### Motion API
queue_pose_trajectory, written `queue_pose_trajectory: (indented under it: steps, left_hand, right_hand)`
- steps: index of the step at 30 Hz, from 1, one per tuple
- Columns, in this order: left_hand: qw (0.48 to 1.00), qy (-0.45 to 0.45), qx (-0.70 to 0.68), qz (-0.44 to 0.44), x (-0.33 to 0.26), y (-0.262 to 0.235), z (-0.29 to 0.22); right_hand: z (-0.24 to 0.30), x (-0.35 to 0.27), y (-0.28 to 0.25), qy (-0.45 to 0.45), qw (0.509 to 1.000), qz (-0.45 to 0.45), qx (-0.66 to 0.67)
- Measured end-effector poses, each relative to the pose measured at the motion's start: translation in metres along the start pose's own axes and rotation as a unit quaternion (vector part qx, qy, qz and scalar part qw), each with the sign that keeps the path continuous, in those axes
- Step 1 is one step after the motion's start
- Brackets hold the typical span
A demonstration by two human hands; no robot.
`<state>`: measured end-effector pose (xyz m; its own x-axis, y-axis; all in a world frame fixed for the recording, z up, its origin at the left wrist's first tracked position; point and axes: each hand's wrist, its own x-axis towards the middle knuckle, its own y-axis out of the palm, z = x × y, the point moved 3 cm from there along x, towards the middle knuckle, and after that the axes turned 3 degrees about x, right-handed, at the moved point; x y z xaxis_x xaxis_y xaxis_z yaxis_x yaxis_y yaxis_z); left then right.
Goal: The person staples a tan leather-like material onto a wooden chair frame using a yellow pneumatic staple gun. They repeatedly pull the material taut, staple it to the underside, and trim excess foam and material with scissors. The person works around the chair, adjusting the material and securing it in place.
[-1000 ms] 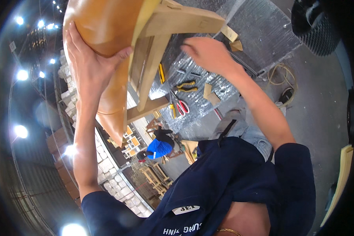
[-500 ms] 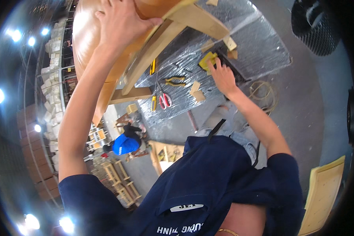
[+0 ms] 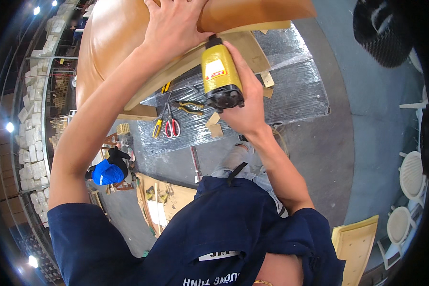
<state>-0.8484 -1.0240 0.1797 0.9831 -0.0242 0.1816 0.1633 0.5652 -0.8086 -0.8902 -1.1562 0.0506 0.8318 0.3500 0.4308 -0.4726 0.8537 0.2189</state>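
Brown leather [image 3: 114,38] covers a curved wooden furniture frame [image 3: 252,50], its flap spread along the top edge. My left hand [image 3: 174,28] lies on the leather with its fingers spread and its thumb at the edge. In my right hand [image 3: 248,100] is a yellow and black staple gun [image 3: 220,66], gripped from its right side. Its black nose sits at the leather's edge, close beside my left thumb. Whether the nose touches the leather, I cannot tell.
On the plastic-wrapped table [image 3: 291,81] lie red-handled scissors [image 3: 172,127], yellow-handled pliers [image 3: 190,107], a yellow-handled tool [image 3: 157,127] and cardboard scraps [image 3: 215,129]. A person in blue [image 3: 108,171] works at lower left. White chairs [image 3: 411,175] stand at right.
My right hand has lifted the staple gun from the table up to the leather's edge. My left hand has moved right along the leather, whose flap now reaches further right in view.
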Motion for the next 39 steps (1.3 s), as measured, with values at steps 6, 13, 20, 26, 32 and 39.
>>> queue_pose_trajectory:
  steps: [6,13,20,26,32,39]
  left_hand:
    - [1.0,0.003,-0.01,-0.006,0.0,0.0,0.002]
    - [0.999,0.008,-0.034,-0.032,0.002,0.005,0.002]
    - [0.999,0.003,-0.014,-0.037,-0.003,0.006,0.001]
    - [0.993,0.02,0.026,-0.114,-0.009,0.013,0.009]
    - [0.994,0.016,0.037,-0.104,-0.003,0.02,0.008]
    - [0.984,0.013,-0.018,-0.176,-0.028,0.023,0.015]
  right_hand:
    - [-0.003,0.009,0.014,-0.011,0.999,-0.02,-0.031]
    - [-0.011,0.015,0.011,-0.007,0.999,-0.024,-0.045]
    - [-0.004,0.015,0.008,0.006,0.998,-0.014,-0.058]
    - [0.01,0.013,0.014,0.081,0.996,0.001,-0.029]
    - [-0.005,0.012,0.0,0.015,0.996,-0.03,-0.083]
    - [-0.054,-0.107,-0.036,0.136,0.973,0.046,-0.18]
